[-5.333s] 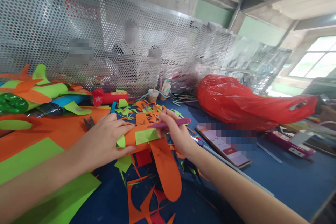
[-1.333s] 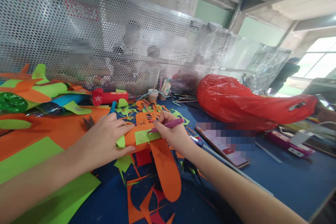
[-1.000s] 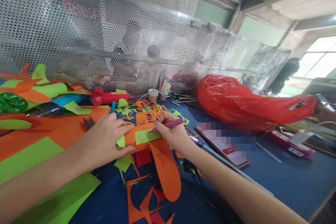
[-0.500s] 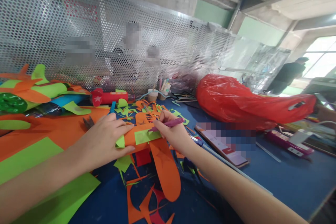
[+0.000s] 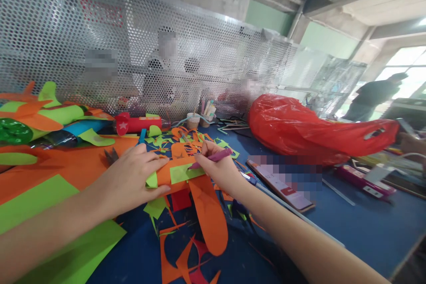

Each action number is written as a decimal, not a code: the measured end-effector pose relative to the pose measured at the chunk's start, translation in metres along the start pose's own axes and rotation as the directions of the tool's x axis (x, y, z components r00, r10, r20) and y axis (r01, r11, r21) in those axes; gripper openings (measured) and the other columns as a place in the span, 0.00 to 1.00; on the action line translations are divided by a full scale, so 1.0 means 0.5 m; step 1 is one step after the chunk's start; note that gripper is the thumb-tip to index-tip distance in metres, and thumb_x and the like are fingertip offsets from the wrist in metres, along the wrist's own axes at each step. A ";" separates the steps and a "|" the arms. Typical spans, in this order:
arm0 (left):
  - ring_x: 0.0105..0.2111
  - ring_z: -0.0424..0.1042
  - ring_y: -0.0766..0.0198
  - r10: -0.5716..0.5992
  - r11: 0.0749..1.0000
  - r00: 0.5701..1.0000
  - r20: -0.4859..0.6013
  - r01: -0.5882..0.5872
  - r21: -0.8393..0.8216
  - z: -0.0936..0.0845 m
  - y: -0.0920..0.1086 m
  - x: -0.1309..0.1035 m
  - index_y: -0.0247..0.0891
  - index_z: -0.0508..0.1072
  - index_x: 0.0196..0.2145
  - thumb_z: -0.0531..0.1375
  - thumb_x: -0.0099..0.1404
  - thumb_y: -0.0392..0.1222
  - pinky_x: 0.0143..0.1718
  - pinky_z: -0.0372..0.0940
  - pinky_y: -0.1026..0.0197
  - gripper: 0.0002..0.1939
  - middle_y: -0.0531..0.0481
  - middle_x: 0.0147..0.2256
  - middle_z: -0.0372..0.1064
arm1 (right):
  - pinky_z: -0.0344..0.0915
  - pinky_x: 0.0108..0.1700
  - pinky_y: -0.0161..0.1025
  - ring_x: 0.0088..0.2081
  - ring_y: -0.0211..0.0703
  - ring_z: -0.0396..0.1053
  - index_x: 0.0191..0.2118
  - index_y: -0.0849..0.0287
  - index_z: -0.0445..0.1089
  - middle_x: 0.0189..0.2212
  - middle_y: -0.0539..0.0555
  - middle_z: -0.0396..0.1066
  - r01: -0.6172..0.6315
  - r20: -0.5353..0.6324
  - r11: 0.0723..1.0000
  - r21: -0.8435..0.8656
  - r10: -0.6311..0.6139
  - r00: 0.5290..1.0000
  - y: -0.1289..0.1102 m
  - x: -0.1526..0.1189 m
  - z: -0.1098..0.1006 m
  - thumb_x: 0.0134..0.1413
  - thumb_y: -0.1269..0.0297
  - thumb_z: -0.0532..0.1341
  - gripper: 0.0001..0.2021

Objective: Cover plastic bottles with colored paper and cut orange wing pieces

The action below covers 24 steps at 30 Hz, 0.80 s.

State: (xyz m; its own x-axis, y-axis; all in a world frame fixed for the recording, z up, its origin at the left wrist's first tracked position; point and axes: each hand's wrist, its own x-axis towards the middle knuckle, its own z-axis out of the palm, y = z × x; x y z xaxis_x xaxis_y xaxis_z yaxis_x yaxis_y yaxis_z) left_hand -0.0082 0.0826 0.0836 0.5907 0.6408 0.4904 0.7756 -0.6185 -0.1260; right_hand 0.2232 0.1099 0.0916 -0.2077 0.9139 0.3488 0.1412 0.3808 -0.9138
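My left hand [image 5: 138,173] is closed around the end of an orange paper model plane [image 5: 210,217], thumb below and fingers on top. The plane's rounded wing points toward me. A light green paper strip [image 5: 178,175] lies across its body, and a small green piece [image 5: 152,180] sits by my left fingers. Pinched in my right hand [image 5: 221,175] is a purple marker [image 5: 220,155], its tip touching the green strip. Whether there are marks under the tip is too small to tell.
Orange and green scraps [image 5: 179,259] lie around the plane. Left are green sheets [image 5: 60,199], scissors [image 5: 111,156] and finished-looking bottle planes [image 5: 49,115]. A phone [image 5: 282,186] and red plastic bag [image 5: 293,128] are right. Perforated metal screen [image 5: 213,66] stands behind; a person [image 5: 374,95] stands far right.
Both hands keep their hold, and the marker tip has shifted very slightly on the green strip. In the background, the person at far right has moved rightward.
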 end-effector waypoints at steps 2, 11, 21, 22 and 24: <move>0.41 0.71 0.46 0.008 1.000 1.000 -0.006 -0.008 0.005 0.001 -0.001 -0.001 0.36 0.79 0.50 0.66 0.63 0.53 0.44 0.67 0.43 0.22 0.41 0.41 0.79 | 0.61 0.29 0.35 0.23 0.38 0.69 0.23 0.53 0.56 0.17 0.40 0.55 -0.009 0.000 1.000 0.011 0.009 1.000 -0.001 -0.001 0.001 0.49 0.66 0.62 0.12; 0.41 0.71 0.45 0.009 1.000 1.000 -0.021 -0.010 -0.021 0.004 -0.003 -0.001 0.35 0.79 0.49 0.66 0.63 0.53 0.44 0.68 0.42 0.22 0.40 0.41 0.79 | 0.62 0.28 0.35 0.21 0.37 0.66 0.23 0.53 0.56 0.16 0.40 0.55 -0.001 -0.006 1.000 -0.012 0.001 1.000 -0.006 -0.004 0.001 0.49 0.65 0.62 0.12; 0.41 0.71 0.46 0.017 1.000 1.000 0.003 -0.017 0.020 0.000 -0.002 0.001 0.35 0.78 0.50 0.66 0.64 0.54 0.43 0.68 0.43 0.23 0.41 0.41 0.79 | 0.58 0.27 0.34 0.24 0.38 0.65 0.22 0.53 0.55 0.18 0.42 0.57 0.027 -0.032 0.998 -0.048 -0.028 0.999 -0.005 -0.002 -0.003 0.47 0.63 0.62 0.13; 0.41 0.71 0.46 0.015 1.000 1.000 0.012 -0.015 0.024 -0.002 -0.001 0.002 0.34 0.78 0.51 0.66 0.64 0.53 0.43 0.68 0.44 0.23 0.41 0.41 0.79 | 0.56 0.26 0.34 0.23 0.37 0.64 0.22 0.53 0.55 0.17 0.42 0.57 0.027 -0.045 0.999 -0.039 -0.029 0.999 -0.006 -0.002 -0.005 0.48 0.62 0.63 0.14; 0.41 0.71 0.46 0.006 1.000 1.000 0.026 -0.007 0.023 -0.004 0.000 0.002 0.35 0.78 0.51 0.65 0.64 0.53 0.44 0.67 0.44 0.22 0.41 0.42 0.79 | 0.55 0.25 0.34 0.20 0.37 0.61 0.24 0.53 0.56 0.15 0.42 0.58 0.027 -0.085 0.999 0.042 -0.023 0.996 -0.009 0.000 -0.009 0.54 0.55 0.62 0.15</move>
State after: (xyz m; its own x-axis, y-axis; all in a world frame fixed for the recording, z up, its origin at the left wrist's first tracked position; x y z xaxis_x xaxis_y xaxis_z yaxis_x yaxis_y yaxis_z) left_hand -0.0080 0.0824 0.0859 0.6010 0.6485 0.4672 0.7765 -0.6122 -0.1490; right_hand 0.2270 0.1088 0.0967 -0.1279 0.9134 0.3865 0.0944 0.3992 -0.9120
